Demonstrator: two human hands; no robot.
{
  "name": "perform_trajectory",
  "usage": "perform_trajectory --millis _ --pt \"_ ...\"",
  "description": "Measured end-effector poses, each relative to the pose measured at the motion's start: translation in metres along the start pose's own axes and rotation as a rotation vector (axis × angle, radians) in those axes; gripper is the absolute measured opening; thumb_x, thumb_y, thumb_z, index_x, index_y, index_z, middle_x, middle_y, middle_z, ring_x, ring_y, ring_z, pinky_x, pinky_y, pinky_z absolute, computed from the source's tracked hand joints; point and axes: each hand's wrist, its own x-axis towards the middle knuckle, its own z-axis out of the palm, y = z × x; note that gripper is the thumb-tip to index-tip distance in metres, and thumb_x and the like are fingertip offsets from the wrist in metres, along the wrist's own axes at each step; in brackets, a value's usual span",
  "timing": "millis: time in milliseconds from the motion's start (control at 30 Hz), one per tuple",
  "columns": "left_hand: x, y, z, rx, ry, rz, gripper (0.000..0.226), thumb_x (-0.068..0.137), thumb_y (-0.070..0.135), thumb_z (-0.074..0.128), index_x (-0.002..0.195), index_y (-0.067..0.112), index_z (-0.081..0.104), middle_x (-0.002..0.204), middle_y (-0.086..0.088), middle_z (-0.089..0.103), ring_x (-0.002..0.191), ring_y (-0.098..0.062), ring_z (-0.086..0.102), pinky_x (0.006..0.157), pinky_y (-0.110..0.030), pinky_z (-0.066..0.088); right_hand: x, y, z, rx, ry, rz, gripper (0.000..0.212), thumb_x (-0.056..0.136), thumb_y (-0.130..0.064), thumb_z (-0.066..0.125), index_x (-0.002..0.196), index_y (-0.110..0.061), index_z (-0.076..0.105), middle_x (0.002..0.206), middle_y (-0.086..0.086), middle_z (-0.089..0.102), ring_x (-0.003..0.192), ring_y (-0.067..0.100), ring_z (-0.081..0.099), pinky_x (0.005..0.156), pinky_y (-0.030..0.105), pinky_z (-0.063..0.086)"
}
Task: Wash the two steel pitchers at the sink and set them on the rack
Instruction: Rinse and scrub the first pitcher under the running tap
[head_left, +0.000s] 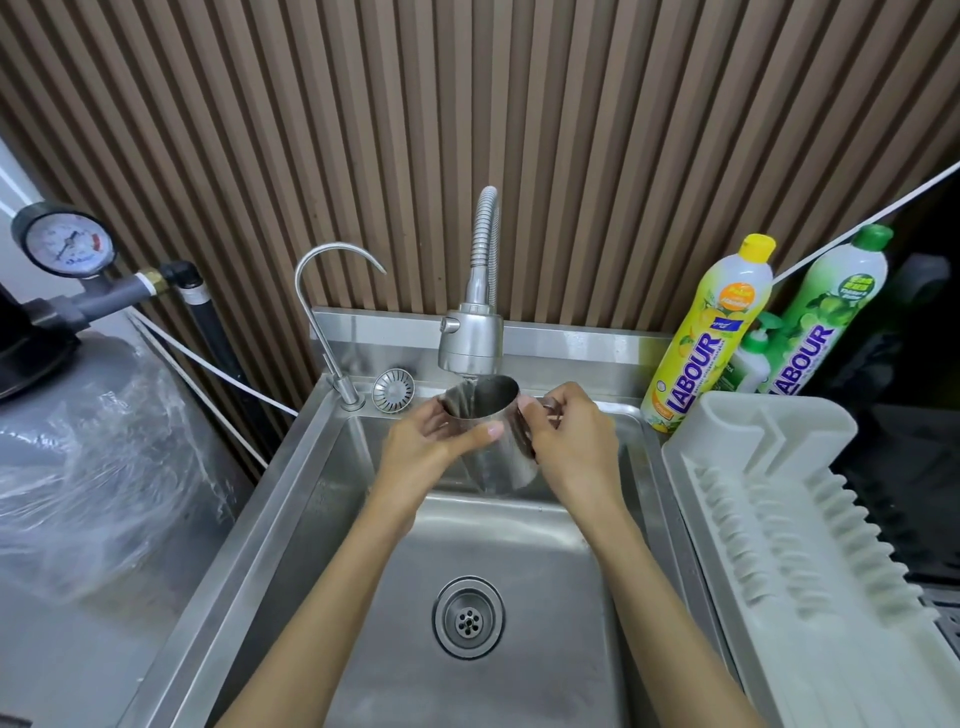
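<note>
A person's left hand (423, 441) and right hand (566, 434) hold a shiny steel pitcher (491, 431) over the stainless steel sink (291, 499), fingers wrapped around its body and handle. Water from the flexible silver faucet (471, 338) pours into it. The white plastic rack (779, 519) is empty; no second pitcher shows.

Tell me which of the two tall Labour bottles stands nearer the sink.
The yellow-capped lemon bottle. It stands at the sink's back right corner; the green-capped bottle stands farther right, behind the rack.
</note>
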Motion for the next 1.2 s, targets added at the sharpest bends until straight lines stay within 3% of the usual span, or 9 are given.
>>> perform_trajectory --millis 133,233,333,467,567,700,833,1067,1200 --pt "0.001 -0.001 0.005 0.006 0.022 0.148 0.059 0.064 -0.002 0.081 0.116 0.017 0.059 0.113 0.005 0.068 0.107 0.002 0.061 0.091 -0.01 0.046 -0.002 0.0 0.011 0.318 -0.033 0.015 0.004 0.095 -0.019 0.048 0.093 -0.018 0.045 0.101 -0.003 0.057 0.076 0.001 0.051 0.063 0.002 0.04" --pt "0.001 0.006 0.003 0.083 0.125 0.267 0.069 0.061 0.001 0.084 0.12 0.02 0.055 0.111 -0.001 0.066 0.105 -0.015 0.062 0.089 -0.014 0.049 0.003 0.005 0.026 0.608 -0.107 0.118 0.015 0.096 -0.019 0.046 0.081 -0.02 0.043 0.103 0.004 0.06 0.089 0.015 0.057 0.094 0.029 0.048" --pt "-0.004 0.015 0.001 0.345 0.215 0.366 0.085 0.059 0.016 0.088 0.134 0.016 0.049 0.116 0.006 0.056 0.108 -0.009 0.052 0.089 -0.008 0.038 0.002 0.007 0.03 0.857 -0.265 0.22 0.02 0.098 -0.017 0.044 0.078 -0.012 0.043 0.087 0.009 0.059 0.082 0.017 0.061 0.089 0.039 0.054" --pt "-0.012 0.018 -0.005 0.55 0.289 0.372 0.06 0.054 0.053 0.082 0.098 0.018 0.061 0.085 0.008 0.063 0.079 -0.01 0.055 0.072 -0.024 0.043 -0.007 0.009 0.028 0.747 -0.302 0.24 0.021 0.096 -0.023 0.047 0.081 -0.009 0.05 0.082 0.006 0.062 0.07 0.011 0.064 0.065 0.034 0.06" --pt "-0.014 0.011 -0.008 0.562 0.268 0.213 0.063 0.054 0.067 0.074 0.089 0.015 0.062 0.078 0.002 0.07 0.078 -0.014 0.065 0.075 -0.03 0.051 -0.006 0.007 0.02 0.525 -0.22 0.221 0.025 0.093 -0.028 0.053 0.081 -0.007 0.054 0.084 0.011 0.064 0.061 0.016 0.066 0.058 0.038 0.06" --pt "-0.018 0.0 -0.003 0.306 0.146 0.022 0.043 0.064 0.041 0.082 0.098 0.016 0.071 0.087 0.004 0.075 0.072 0.013 0.064 0.065 0.0 0.044 0.002 0.003 0.004 0.148 -0.117 0.11 0.031 0.086 -0.037 0.06 0.075 -0.008 0.055 0.078 0.012 0.065 0.077 0.035 0.065 0.072 0.048 0.056" --pt "-0.013 -0.011 0.005 -0.023 0.003 -0.078 0.04 0.067 0.015 0.083 0.103 0.008 0.068 0.101 -0.006 0.074 0.097 -0.016 0.069 0.091 -0.028 0.053 0.0 -0.006 -0.009 -0.096 -0.041 -0.027 0.025 0.089 -0.033 0.057 0.081 -0.009 0.054 0.075 0.003 0.057 0.08 0.026 0.053 0.068 0.029 0.037" --pt "-0.005 -0.004 0.008 -0.039 0.082 0.244 0.063 0.062 -0.007 0.081 0.114 0.019 0.056 0.11 0.003 0.067 0.102 0.002 0.063 0.091 -0.012 0.047 0.005 0.004 -0.001 0.294 -0.105 -0.034 0.028 0.087 -0.017 0.062 0.066 -0.014 0.044 0.1 -0.008 0.066 0.093 0.02 0.065 0.073 0.021 0.046" --pt "-0.004 0.003 -0.006 0.24 0.173 0.467 0.069 0.056 0.016 0.088 0.116 0.021 0.055 0.107 0.005 0.062 0.104 0.001 0.058 0.091 -0.018 0.046 0.009 0.017 0.013 0.6 -0.332 0.056 0.021 0.089 -0.014 0.059 0.073 -0.008 0.047 0.109 0.006 0.067 0.088 0.003 0.065 0.091 0.031 0.046"
